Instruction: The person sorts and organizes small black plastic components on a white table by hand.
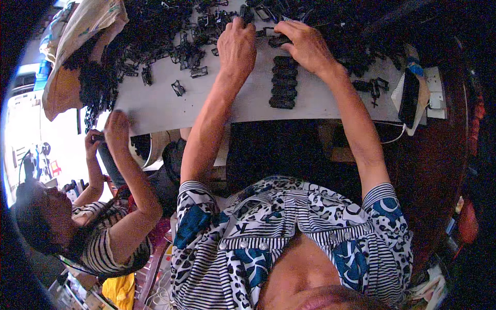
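At the far middle of the table, my left hand (237, 49) is closed, its fingers curled down among small black plastic parts; what it grips is hidden. To its right, my right hand (306, 47) has thumb and fingers around a black plastic block (279, 41). That block lies at the far end of a neat row of similar black blocks (283, 82), set side by side and running toward me. Several loose black plastic frames (178, 88) lie left of my left forearm.
Heaps of black parts (155, 31) cover the back of the grey table (206, 111). On the right are a black device (409, 103) with a white cable and a white power strip (437, 88). At left, beside a sack (64, 85), another person's hands (111, 129) work.
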The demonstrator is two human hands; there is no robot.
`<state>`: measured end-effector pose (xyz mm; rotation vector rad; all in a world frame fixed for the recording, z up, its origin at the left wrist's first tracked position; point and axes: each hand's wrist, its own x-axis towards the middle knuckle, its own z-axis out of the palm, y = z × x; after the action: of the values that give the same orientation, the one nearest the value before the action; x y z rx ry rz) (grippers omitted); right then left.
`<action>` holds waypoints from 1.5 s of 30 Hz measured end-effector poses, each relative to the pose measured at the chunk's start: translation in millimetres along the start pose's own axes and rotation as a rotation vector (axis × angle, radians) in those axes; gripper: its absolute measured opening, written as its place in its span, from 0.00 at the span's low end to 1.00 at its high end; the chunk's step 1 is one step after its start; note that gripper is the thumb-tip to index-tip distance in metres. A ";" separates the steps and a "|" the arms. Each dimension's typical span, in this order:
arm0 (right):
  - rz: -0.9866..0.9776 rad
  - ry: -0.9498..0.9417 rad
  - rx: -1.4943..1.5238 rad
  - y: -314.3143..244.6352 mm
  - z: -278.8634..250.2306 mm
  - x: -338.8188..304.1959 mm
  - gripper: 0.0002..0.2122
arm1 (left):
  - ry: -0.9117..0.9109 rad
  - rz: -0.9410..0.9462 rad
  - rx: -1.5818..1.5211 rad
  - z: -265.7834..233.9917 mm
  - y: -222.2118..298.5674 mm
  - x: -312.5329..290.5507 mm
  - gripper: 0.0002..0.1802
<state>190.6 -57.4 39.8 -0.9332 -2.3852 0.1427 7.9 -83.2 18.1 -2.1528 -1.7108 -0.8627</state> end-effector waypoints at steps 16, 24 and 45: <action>0.055 0.063 -0.136 8.1 -0.6 12.3 0.12 | -0.260 -0.582 -1.605 -22.4 1.3 -10.7 0.16; 0.263 0.091 0.144 -2.4 -9.2 6.7 0.13 | -0.182 -0.524 -1.236 -10.0 5.8 -6.2 0.15; 0.133 0.085 0.177 -1.9 -2.9 3.5 0.13 | -0.145 -0.252 -0.455 -14.9 1.0 -3.4 0.14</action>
<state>189.0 -56.8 44.5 -0.9928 -2.1928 0.3520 4.1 -94.2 28.0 -2.3555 -2.0521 -1.3008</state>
